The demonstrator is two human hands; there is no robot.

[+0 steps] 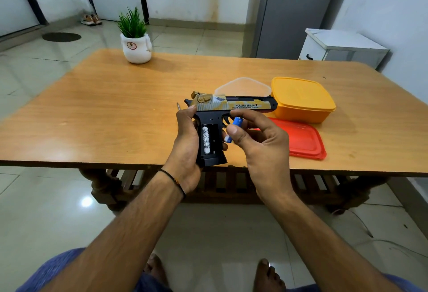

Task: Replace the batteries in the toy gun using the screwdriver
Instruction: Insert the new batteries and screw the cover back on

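My left hand (185, 143) grips the black handle of the toy gun (234, 104), which has a gold and grey slide and hangs just above the table's front edge. The battery bay in the handle is uncovered, and one white patterned battery (206, 138) sits in its left slot. The right slot looks dark. My right hand (257, 138) pinches a blue and white battery (236, 123) right beside the bay. The tip of the screwdriver (178, 105) shows on the table behind my left hand; the rest of it is hidden.
On the wooden table (104, 111) stand a yellow box (301, 99) at the right, a red lid (301, 138) in front of it, and a clear lid (243, 85) behind the gun. A potted plant (135, 41) stands at the far edge. A white cabinet (342, 47) is beyond the table.
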